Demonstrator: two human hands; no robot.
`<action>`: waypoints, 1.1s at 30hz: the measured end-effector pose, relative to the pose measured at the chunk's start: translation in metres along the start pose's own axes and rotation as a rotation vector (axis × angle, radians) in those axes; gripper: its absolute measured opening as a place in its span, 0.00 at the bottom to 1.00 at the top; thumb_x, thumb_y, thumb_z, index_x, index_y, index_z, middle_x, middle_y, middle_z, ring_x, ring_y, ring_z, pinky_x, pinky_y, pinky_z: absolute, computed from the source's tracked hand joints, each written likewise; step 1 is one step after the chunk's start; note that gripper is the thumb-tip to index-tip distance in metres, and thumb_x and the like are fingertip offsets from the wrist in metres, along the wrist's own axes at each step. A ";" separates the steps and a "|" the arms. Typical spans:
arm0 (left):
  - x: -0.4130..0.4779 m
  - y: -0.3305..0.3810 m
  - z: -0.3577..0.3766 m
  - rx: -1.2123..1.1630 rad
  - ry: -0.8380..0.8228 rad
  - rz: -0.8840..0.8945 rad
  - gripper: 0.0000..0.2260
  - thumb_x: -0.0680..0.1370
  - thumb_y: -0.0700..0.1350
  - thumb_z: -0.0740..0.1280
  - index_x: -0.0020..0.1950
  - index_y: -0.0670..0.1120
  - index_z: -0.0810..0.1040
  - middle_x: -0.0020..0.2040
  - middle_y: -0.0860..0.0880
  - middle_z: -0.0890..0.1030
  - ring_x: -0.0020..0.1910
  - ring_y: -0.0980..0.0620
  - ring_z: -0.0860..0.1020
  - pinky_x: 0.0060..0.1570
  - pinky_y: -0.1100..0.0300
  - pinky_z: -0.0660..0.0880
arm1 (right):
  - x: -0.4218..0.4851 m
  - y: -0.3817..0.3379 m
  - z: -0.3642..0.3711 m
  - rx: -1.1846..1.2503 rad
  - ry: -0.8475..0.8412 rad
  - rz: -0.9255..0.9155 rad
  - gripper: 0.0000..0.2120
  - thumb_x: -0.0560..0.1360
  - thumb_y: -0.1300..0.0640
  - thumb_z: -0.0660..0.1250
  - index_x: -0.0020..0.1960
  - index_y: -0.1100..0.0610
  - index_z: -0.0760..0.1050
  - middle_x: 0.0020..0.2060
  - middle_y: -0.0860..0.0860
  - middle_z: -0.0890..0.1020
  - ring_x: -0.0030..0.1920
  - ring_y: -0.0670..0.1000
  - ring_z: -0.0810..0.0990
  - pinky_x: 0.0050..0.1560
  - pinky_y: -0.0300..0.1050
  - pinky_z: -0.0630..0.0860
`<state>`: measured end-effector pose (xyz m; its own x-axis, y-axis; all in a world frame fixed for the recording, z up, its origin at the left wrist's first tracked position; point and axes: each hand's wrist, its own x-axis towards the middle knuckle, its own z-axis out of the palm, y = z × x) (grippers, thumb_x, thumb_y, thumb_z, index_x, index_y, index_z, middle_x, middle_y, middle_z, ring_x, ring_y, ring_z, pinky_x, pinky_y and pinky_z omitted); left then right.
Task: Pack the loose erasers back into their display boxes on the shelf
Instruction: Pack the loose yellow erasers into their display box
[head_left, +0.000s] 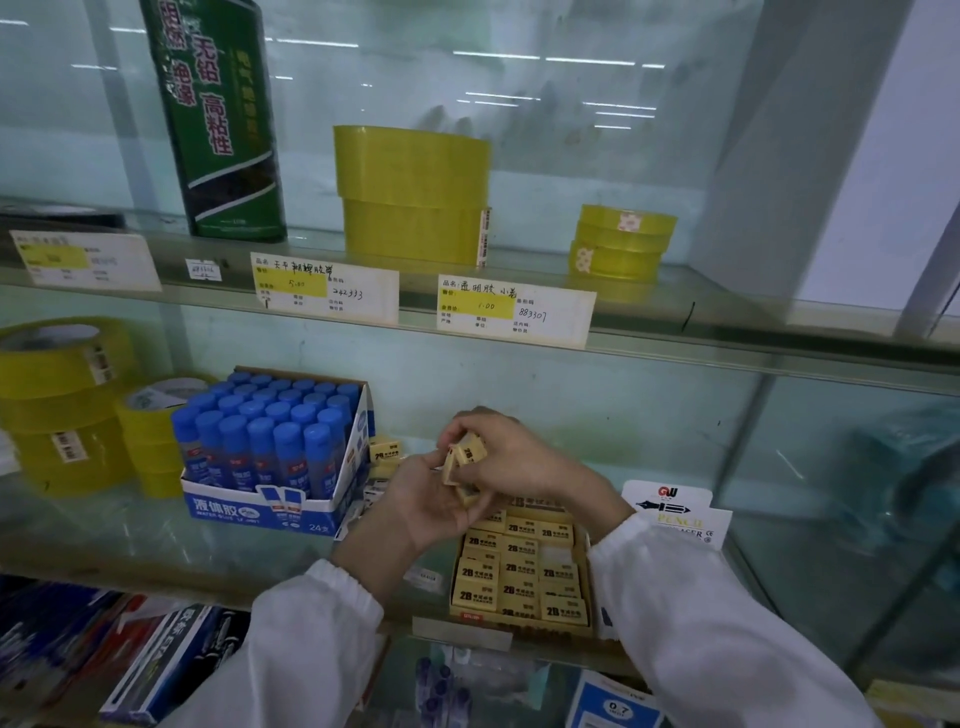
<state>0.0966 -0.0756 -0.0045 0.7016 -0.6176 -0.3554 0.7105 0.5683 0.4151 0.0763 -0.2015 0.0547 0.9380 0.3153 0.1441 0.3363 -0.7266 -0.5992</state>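
A cream display box (590, 587) of 2B erasers sits on the glass shelf (130, 540), nearly full in rows. Just above its far end, my left hand (415, 504) cups a few loose cream erasers (451, 470) in its palm. My right hand (511, 457) pinches one 2B eraser (471, 450) between fingertips, right beside the left palm. Another loose eraser (384, 451) stands on the shelf behind, next to the glue box. Both sleeves are white.
A blue box of glue bottles (275, 457) stands left of the hands. Yellow tape rolls (67, 410) fill the far left. A pen refill card (675, 512) stands right of the eraser box. The upper shelf holds more tape (413, 192) and price labels.
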 end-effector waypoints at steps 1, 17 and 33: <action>-0.001 0.000 0.000 0.010 0.003 -0.010 0.18 0.83 0.50 0.57 0.62 0.39 0.77 0.56 0.36 0.79 0.52 0.34 0.79 0.30 0.54 0.83 | -0.002 -0.001 -0.002 0.004 -0.028 -0.003 0.14 0.71 0.65 0.69 0.54 0.52 0.77 0.54 0.51 0.75 0.51 0.49 0.76 0.44 0.36 0.70; 0.000 0.002 -0.009 0.100 -0.036 0.108 0.12 0.74 0.36 0.70 0.57 0.38 0.77 0.44 0.39 0.81 0.35 0.47 0.83 0.22 0.65 0.76 | -0.012 0.021 -0.016 0.066 0.212 0.055 0.22 0.67 0.64 0.77 0.57 0.51 0.76 0.50 0.49 0.82 0.50 0.49 0.81 0.50 0.43 0.79; -0.002 -0.003 -0.025 0.459 -0.152 0.219 0.15 0.72 0.41 0.75 0.57 0.42 0.79 0.42 0.42 0.80 0.36 0.51 0.81 0.17 0.69 0.67 | -0.057 0.032 -0.035 0.217 0.066 0.123 0.20 0.72 0.71 0.70 0.60 0.54 0.81 0.45 0.54 0.82 0.44 0.48 0.80 0.48 0.43 0.79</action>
<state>0.0951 -0.0623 -0.0261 0.7910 -0.6022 -0.1083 0.4275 0.4173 0.8020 0.0366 -0.2638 0.0547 0.9766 0.1867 0.1069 0.2002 -0.6067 -0.7693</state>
